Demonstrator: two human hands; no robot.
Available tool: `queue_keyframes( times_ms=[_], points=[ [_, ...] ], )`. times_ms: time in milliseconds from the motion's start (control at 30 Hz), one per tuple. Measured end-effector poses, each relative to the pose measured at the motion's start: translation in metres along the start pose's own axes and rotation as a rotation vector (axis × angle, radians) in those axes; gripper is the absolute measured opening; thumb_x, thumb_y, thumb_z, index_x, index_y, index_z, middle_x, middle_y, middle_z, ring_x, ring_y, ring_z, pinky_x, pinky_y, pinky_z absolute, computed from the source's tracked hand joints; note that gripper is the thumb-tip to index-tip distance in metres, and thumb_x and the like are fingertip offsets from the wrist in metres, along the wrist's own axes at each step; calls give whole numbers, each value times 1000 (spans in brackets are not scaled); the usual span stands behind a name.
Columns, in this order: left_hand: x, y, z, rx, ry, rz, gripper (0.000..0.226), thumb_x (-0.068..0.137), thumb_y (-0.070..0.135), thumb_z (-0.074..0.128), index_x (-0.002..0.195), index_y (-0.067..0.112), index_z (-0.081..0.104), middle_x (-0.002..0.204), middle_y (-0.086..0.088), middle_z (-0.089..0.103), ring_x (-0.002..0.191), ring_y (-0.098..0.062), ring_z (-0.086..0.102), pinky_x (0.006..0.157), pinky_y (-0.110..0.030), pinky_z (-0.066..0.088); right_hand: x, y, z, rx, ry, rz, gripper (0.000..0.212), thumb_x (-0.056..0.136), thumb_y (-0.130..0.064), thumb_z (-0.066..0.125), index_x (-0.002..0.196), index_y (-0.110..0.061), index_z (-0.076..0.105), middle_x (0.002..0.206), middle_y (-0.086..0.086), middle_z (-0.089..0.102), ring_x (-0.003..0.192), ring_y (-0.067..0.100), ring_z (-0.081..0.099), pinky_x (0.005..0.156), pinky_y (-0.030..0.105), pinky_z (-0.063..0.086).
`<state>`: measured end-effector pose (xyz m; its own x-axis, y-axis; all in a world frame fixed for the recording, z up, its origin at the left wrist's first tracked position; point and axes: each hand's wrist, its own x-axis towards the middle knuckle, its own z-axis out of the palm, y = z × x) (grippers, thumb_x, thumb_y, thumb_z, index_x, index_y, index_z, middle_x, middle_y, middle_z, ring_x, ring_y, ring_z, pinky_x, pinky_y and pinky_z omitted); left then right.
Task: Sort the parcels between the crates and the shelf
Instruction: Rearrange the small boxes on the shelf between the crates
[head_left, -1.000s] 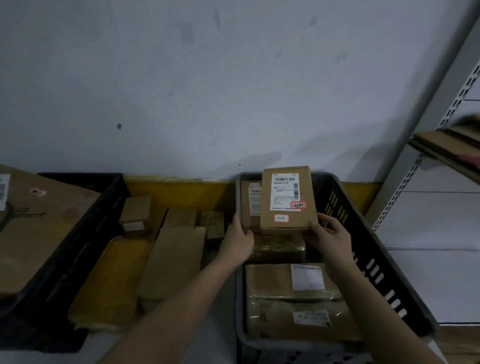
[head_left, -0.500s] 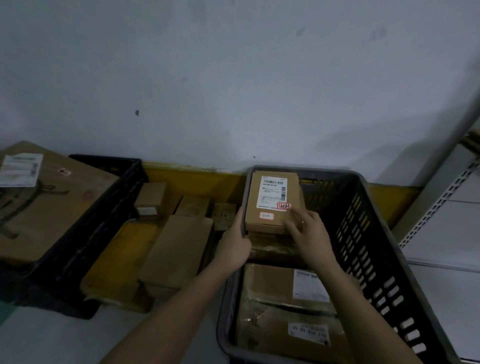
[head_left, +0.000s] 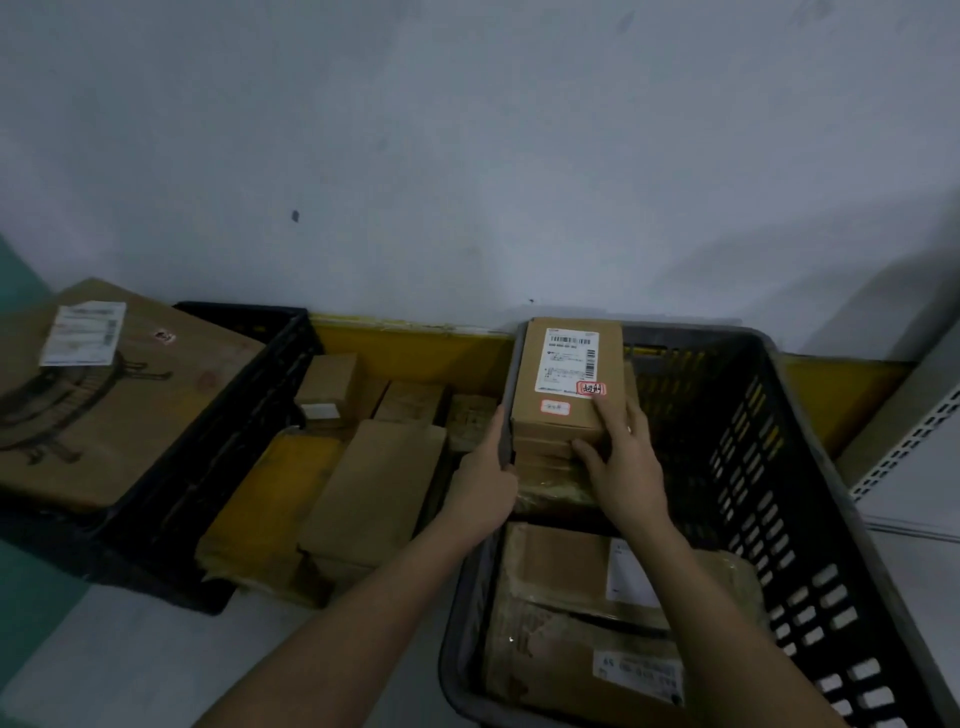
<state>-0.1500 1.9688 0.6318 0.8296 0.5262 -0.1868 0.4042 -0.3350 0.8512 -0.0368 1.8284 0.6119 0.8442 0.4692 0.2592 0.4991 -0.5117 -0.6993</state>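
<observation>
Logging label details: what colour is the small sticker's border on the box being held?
Red, around a white sticker on the brown box; head view.

Both forearms are bare to the frame edge, with no sleeves showing; left hand (head_left: 485, 486) and right hand (head_left: 626, 467) are ungloved.

Wall (head_left: 467, 156): pale grey, scuffed, one dark speck left of my view's centre.
Skirting (head_left: 415, 353): yellow band along the wall's foot.
Floor (head_left: 78, 665): grey, green patch at left.
</observation>
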Motion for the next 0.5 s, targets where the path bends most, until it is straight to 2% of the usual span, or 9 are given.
queue_keyframes(
  times_ms=[133, 233, 333, 400, 500],
  points=[
    [-2, -3, -5, 16, 17, -2, 79, 100, 8, 44, 155, 47, 2, 142, -2, 52, 97, -6, 54, 87, -26, 49, 3, 1, 6, 52, -29, 15, 68, 93, -25, 69, 150, -34, 34, 162, 0, 19, 140, 28, 39, 104, 45, 44],
    [0, -4, -2, 12, 36, 4, 79, 100, 8, 45, 155, 46, 5, 145, -2, 49, 102, -6, 52, 91, -28, 48, 8, 6, 3, 93, -78, 44, 67, 92, -32, 69, 150, -35, 34, 162, -1, 17, 142, 28, 34, 109, 46, 42],
    [-2, -4, 5, 21, 98, 39, 72, 101, 15, 48, 156, 42, 11, 157, 1, 34, 131, -13, 45, 103, -28, 41, 6, 7, 1, 135, -113, 108, 66, 94, -43, 63, 151, -39, 31, 162, -1, 14, 146, 29, 26, 115, 50, 36],
    [-8, -1, 9, 2, 161, 18, 63, 103, 31, 46, 157, 38, 13, 162, 2, 22, 144, -19, 31, 112, -34, 32, 3, 5, -7, 167, -69, 164, 61, 96, -45, 57, 152, -33, 34, 161, 1, 18, 146, 28, 24, 117, 50, 31],
    [-17, -2, -6, -62, 204, 32, 57, 103, 44, 41, 156, 37, 19, 162, 3, 20, 147, -20, 24, 115, -39, 26, 7, -16, -29, 175, 127, 163, 52, 101, -42, 51, 147, -18, 46, 153, 8, 35, 140, 26, 35, 115, 46, 34]
  ],
)
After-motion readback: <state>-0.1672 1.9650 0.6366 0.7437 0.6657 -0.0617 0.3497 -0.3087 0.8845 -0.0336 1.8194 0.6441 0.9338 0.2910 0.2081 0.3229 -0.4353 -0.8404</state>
